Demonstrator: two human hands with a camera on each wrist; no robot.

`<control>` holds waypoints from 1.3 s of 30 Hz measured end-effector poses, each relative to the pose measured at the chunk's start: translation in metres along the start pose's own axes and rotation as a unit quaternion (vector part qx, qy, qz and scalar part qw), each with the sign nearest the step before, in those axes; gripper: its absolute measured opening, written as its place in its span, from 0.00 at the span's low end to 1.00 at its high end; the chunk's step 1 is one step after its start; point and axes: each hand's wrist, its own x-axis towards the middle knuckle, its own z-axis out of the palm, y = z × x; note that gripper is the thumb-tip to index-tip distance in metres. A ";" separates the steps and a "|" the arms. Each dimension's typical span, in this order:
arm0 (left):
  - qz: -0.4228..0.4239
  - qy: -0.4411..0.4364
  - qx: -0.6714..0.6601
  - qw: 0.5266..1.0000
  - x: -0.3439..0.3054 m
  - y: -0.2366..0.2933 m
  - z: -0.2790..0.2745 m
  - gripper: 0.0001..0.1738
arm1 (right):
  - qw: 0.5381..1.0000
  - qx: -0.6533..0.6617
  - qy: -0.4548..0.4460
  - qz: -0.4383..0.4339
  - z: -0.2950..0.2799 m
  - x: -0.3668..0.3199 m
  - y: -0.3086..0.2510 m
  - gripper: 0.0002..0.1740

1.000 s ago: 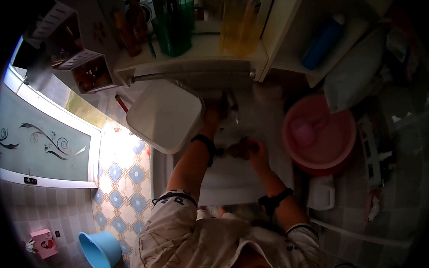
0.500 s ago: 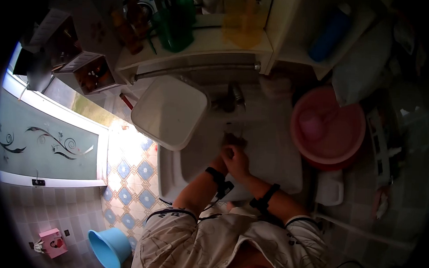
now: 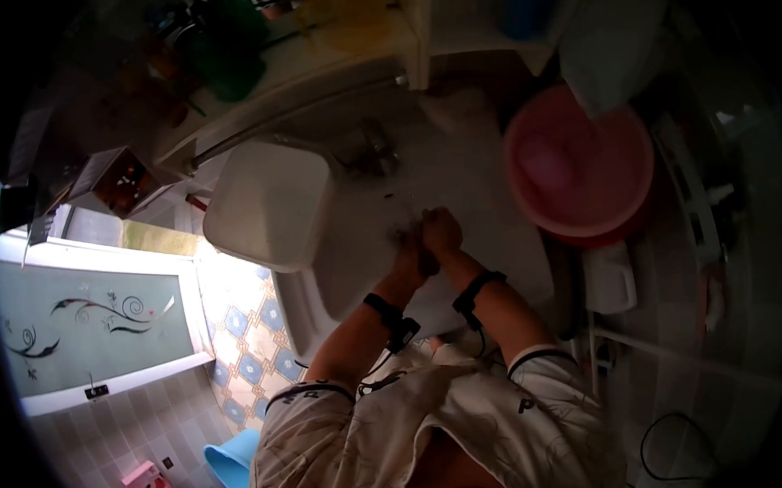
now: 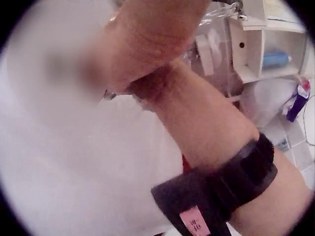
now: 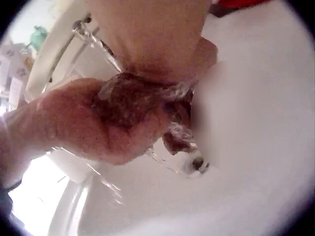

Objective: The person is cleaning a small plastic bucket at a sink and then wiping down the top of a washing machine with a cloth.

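Note:
My hands meet low over the white sink, in front of the tap. A dark brown, wet, crumpled piece is gathered in my left hand; I cannot tell what it is. Against it from above comes my right hand, its fingers curled over the same piece. Water runs over both hands in the right wrist view, and a brown end dangles below them. Over the left wrist view spreads the right hand's blurred back, hiding most of the grip.
At the sink's left stands a white square tub. A pink basin with a pink scoop is at the right. Behind the tap runs a shelf rail. A blue bucket stands on the floor.
One second ago the left hand was up at the tap, the right held the brown piece lower. The hands came together, then shifted slightly up the sink. The head view has turned.

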 end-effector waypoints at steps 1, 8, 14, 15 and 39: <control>-0.051 -0.083 0.135 0.986 0.011 0.003 -0.005 0.22 | 0.995 0.077 0.020 0.061 0.004 0.005 0.001 0.23; -0.006 -0.010 -0.139 0.990 0.001 -0.124 -0.002 0.26 | 0.954 0.140 0.226 -0.136 0.032 -0.045 -0.026 0.27; 0.095 0.032 0.261 0.960 0.012 -0.003 -0.041 0.21 | 0.995 0.067 0.009 0.076 0.006 0.019 0.031 0.23; -0.209 0.123 -0.054 0.969 0.023 -0.019 -0.035 0.15 | 0.997 0.019 -0.051 0.059 0.007 0.021 0.045 0.23; -0.185 0.081 -0.037 0.979 0.027 -0.007 -0.101 0.22 | 0.981 0.178 -0.013 -0.075 -0.033 0.010 0.021 0.19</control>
